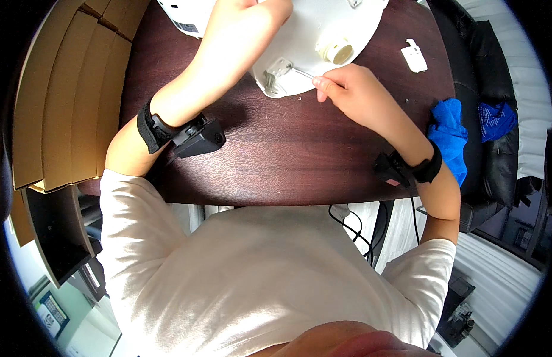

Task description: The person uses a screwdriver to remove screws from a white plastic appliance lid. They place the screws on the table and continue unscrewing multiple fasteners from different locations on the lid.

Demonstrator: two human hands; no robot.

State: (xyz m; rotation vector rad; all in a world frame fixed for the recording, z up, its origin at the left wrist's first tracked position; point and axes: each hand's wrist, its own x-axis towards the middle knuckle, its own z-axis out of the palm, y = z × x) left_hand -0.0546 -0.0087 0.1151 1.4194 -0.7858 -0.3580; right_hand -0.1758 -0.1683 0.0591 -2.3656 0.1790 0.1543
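A white plastic housing (306, 35) with a rounded edge lies at the far side of the table. On it are a round cream-coloured collar (341, 51) and a recessed corner fitting (280, 66). My right hand (347, 89) is closed, pinching a slim metal tool (302, 72); its tip reaches the corner fitting, and any handle is hidden in my palm. Over the housing's left part, my left hand (249, 27) has curled fingers, partly cut off by the top edge. What those fingers hold cannot be made out. Both wrists wear black strapped devices.
A second white part (189, 18) sits at the far left of the brown table (276, 154). To the right lies a small white plastic piece (414, 56). Cardboard boxes (73, 95) stand along the left, a blue cloth (448, 134) at the right edge. Black cables (362, 238) hang below.
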